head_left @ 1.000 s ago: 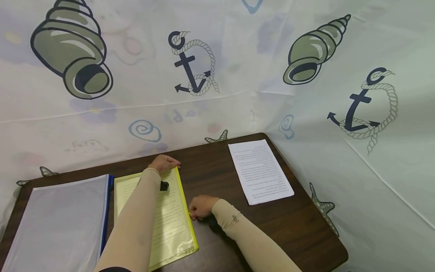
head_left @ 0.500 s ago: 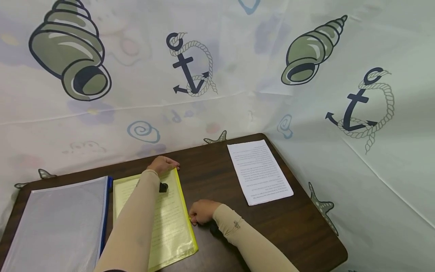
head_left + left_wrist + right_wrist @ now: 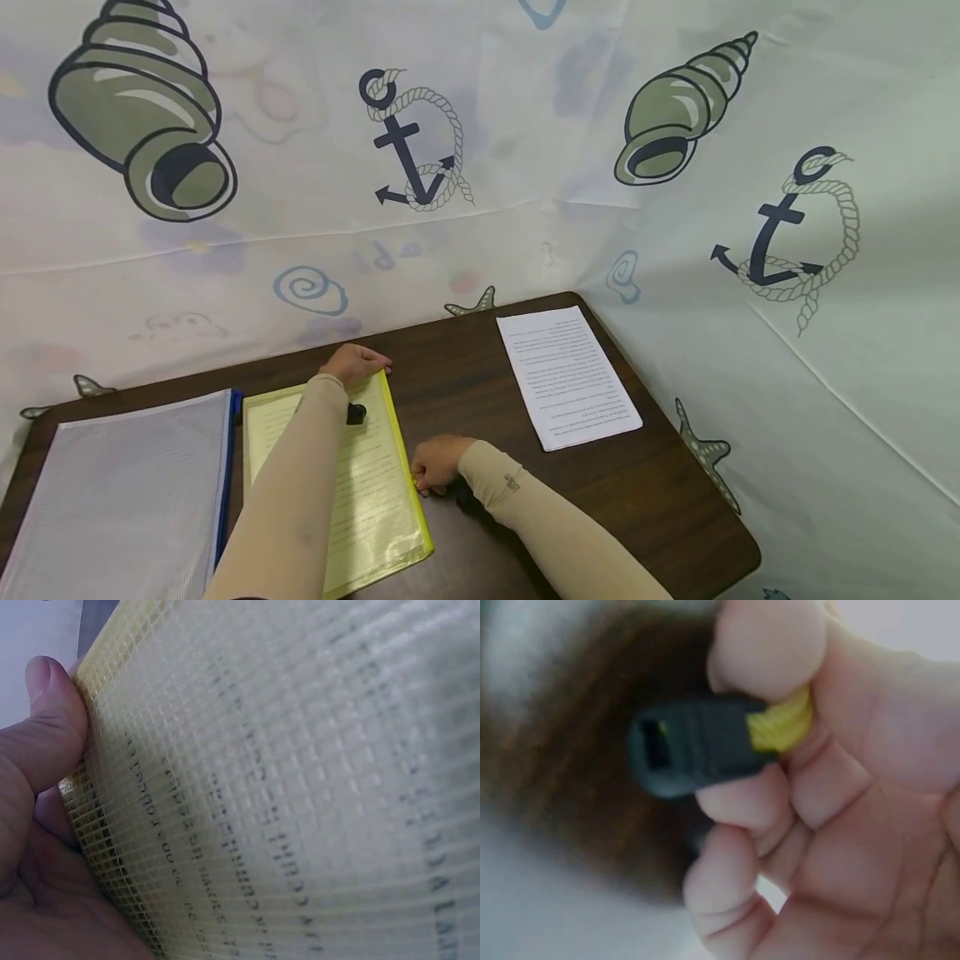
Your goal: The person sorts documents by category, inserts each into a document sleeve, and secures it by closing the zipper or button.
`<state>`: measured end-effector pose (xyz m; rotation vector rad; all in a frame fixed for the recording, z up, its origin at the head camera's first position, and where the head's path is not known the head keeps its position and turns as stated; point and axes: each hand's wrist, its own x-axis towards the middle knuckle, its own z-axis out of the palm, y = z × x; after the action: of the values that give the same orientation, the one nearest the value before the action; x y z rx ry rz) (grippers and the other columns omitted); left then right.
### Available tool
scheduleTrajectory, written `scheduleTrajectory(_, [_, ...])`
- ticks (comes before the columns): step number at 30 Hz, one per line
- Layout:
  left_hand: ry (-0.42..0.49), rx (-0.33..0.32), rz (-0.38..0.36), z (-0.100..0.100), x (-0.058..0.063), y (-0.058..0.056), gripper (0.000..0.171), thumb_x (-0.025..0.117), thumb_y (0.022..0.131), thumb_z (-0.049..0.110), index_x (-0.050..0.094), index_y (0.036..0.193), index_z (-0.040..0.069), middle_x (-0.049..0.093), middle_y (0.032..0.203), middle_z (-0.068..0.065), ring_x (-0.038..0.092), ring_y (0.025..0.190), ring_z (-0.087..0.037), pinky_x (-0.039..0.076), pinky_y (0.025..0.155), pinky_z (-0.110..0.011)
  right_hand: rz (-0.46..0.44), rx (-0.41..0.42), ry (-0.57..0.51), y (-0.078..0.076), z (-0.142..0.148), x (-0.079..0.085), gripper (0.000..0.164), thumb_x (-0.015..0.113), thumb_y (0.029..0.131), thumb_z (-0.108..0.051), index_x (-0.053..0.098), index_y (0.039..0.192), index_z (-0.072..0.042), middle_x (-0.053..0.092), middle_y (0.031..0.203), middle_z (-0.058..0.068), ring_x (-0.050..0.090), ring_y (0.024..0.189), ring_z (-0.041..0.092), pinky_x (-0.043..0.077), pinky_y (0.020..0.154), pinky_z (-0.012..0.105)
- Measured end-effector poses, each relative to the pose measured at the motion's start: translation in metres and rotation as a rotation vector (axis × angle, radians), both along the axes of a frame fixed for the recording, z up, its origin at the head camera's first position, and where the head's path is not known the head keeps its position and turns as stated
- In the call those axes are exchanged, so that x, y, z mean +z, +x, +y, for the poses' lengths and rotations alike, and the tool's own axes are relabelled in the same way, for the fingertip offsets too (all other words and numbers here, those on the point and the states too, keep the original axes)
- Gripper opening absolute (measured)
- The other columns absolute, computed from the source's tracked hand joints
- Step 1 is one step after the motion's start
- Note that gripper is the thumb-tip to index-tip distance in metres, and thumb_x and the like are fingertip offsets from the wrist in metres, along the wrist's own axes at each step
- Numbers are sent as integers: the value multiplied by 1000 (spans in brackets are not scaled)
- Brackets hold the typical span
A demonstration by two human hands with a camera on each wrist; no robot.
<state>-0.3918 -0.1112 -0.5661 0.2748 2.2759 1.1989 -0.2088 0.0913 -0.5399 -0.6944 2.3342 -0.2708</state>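
A yellow mesh zipper pouch (image 3: 386, 508) with printed paper inside lies on the dark wooden table. My left hand (image 3: 354, 364) grips its far right corner. In the left wrist view the thumb (image 3: 56, 720) bends over the mesh edge, the fingers behind it. Beside the pouch's right edge, my right hand (image 3: 441, 462) pinches a zipper pull between thumb and curled fingers. Close up, that zipper pull (image 3: 697, 746) has a black end and a short yellow cord. My left forearm crosses over the pouch and covers part of it.
A clear mesh pouch with a blue edge (image 3: 135, 492) lies to the left of the yellow one. White printed sheets (image 3: 570, 375) rest near the table's right edge. A patterned curtain (image 3: 525, 242) hangs close behind the table (image 3: 457, 375).
My right hand has slid a little toward me along the pouch's right edge, with the zipper pull. My left hand keeps its grip on the corner. The head view has shifted slightly.
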Motion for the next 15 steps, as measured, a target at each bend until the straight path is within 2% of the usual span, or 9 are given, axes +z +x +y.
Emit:
scheduleTrajectory(5, [22, 17, -27, 0, 2, 1, 29, 61, 104, 24, 75, 119, 4, 74, 116, -11, 43, 139, -42, 25, 116, -63, 29, -24, -43, 3, 3, -4, 32, 64, 102, -22, 70, 71, -21, 58, 56, -7, 51, 53, 9, 41, 56, 20])
scheduleTrajectory(10, [29, 20, -42, -1, -1, -1, 28, 60, 104, 23, 75, 119, 4, 74, 115, -11, 44, 139, -40, 29, 115, -60, 95, -33, -72, 11, 6, -8, 32, 65, 101, -20, 66, 69, -21, 54, 57, -9, 43, 51, 7, 35, 53, 19])
scheduleTrajectory(15, [20, -6, -26, 0, -2, -2, 28, 61, 104, 23, 76, 118, 5, 74, 117, -12, 44, 138, -42, 31, 114, -61, 113, -26, -68, 21, 9, -11, 32, 65, 100, -16, 65, 68, -23, 52, 61, -10, 34, 52, 7, 29, 51, 20])
